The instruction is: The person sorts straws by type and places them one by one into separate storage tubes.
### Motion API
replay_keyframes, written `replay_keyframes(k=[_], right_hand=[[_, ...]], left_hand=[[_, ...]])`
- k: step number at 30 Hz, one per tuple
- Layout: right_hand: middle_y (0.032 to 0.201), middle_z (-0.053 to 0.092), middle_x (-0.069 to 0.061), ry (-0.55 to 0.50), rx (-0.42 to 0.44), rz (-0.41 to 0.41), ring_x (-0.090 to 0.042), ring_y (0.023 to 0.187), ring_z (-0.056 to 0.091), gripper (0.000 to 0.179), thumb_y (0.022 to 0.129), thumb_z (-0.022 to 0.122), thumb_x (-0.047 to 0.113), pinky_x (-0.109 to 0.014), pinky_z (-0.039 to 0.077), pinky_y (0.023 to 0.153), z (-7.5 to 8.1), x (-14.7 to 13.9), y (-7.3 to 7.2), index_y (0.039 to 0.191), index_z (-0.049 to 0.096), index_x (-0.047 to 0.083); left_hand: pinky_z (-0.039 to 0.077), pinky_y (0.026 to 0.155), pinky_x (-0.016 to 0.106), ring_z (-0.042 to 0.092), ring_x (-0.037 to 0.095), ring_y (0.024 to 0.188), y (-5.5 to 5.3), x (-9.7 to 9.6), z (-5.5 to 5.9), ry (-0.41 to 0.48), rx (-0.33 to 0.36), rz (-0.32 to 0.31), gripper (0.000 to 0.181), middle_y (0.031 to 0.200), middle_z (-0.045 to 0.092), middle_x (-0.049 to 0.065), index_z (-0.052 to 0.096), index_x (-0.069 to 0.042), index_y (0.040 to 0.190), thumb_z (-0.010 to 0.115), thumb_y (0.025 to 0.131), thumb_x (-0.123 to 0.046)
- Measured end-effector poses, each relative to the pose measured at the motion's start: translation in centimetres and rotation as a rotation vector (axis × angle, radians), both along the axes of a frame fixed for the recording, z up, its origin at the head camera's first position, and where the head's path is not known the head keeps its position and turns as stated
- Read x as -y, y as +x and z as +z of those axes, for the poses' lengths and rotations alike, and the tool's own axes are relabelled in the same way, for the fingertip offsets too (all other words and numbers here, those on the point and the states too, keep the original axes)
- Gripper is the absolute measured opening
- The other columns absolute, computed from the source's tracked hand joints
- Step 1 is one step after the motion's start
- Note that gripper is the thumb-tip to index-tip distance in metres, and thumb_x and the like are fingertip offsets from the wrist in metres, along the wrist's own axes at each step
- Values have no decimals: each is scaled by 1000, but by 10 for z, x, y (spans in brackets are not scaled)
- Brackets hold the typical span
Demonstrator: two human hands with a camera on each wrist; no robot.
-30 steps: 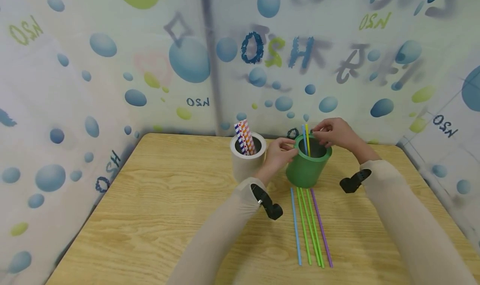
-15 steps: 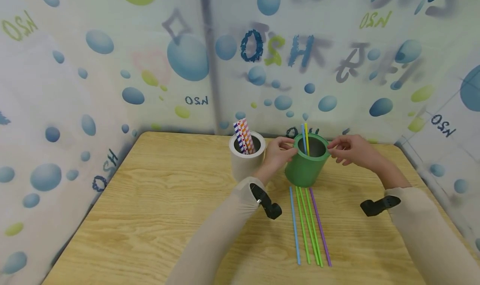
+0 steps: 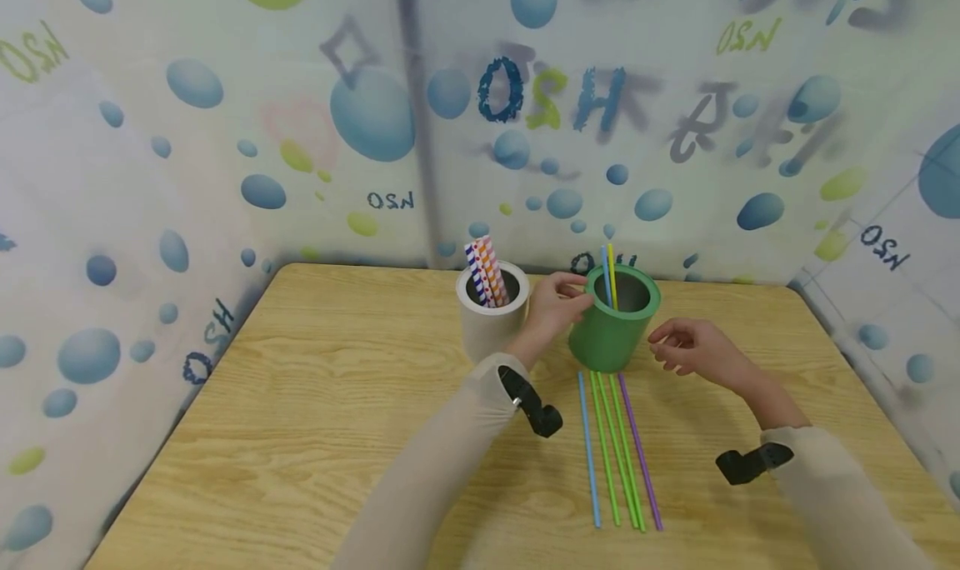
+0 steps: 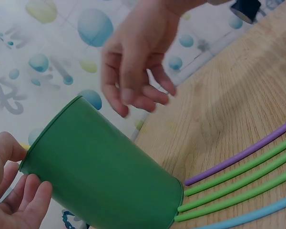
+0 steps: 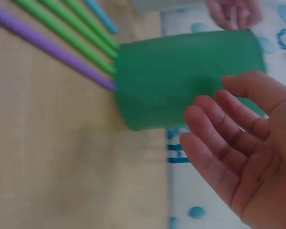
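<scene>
On the wooden table (image 3: 360, 403), a blue straw (image 3: 589, 453), three green straws (image 3: 618, 453) and a purple straw (image 3: 641, 453) are laid lengthwise in a row, their far ends placed at the foot of the green cup (image 3: 609, 345). To the right of this row, the right hand (image 3: 697, 355) is held above the table, near the cup but apart from it; its fingers are loosely bent, a wide gap is left between thumb and fingertips, and nothing is gripped. The green cup is stood upright beyond the row. Its rim is pinched on the left side by the left hand (image 3: 555, 310), with a narrow grip. Inside, a light blue straw (image 3: 606, 272) and a yellow straw (image 3: 612, 274) are leaned against the rim. Left of that hand, patterned paper straws (image 3: 487, 274) are contained in a white cup (image 3: 486, 335). Behind the table, the wall (image 3: 300, 120) is covered with printed bubbles and letters.
</scene>
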State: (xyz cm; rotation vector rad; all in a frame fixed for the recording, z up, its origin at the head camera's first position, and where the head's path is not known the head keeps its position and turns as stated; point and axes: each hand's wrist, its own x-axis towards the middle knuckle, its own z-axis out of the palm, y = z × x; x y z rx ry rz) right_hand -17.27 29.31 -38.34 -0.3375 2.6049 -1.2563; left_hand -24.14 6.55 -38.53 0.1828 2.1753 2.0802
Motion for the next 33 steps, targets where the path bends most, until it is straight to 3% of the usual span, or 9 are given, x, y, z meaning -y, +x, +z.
replay_keyframes(k=[4, 12, 19, 25, 33], right_hand=[[83, 59, -20, -48, 70, 9, -32, 74, 61, 31, 90, 57, 13, -34, 54, 59, -25, 2, 5, 109, 54, -10], [74, 60, -13, -117, 98, 3, -21, 63, 60, 26, 88, 58, 10, -33, 54, 53, -62, 7, 11, 103, 56, -12], [72, 60, -14, -189, 132, -35, -21, 59, 59, 28, 88, 59, 9, -33, 54, 50, -71, 14, 15, 102, 54, -15], [68, 60, -10, -135, 117, -96, -19, 57, 57, 26, 88, 61, 13, -30, 52, 48, -77, 20, 14, 98, 58, -11], [64, 58, -6, -72, 95, -153, -16, 55, 55, 26, 86, 64, 15, -28, 50, 48, -81, 27, 14, 94, 60, -9]], left_hand=[[55, 61, 30, 55, 14, 59, 0, 0, -1, 3, -3, -3, 24, 79, 56, 2, 65, -4, 102, 66, 78, -2], [55, 59, 27, 55, 12, 63, -1, 0, -1, 9, -4, -5, 24, 79, 56, 2, 65, -4, 102, 67, 79, -1], [56, 63, 32, 55, 13, 63, 1, 0, 0, 7, -1, 2, 24, 80, 56, 2, 65, -4, 102, 66, 78, -1], [55, 61, 30, 55, 13, 63, 0, 0, 0, 6, -8, 7, 24, 79, 55, 1, 65, -4, 102, 66, 78, -1], [55, 70, 43, 60, 35, 77, 0, 0, -1, 22, -2, -2, 24, 79, 55, 3, 65, -4, 102, 66, 79, -1]])
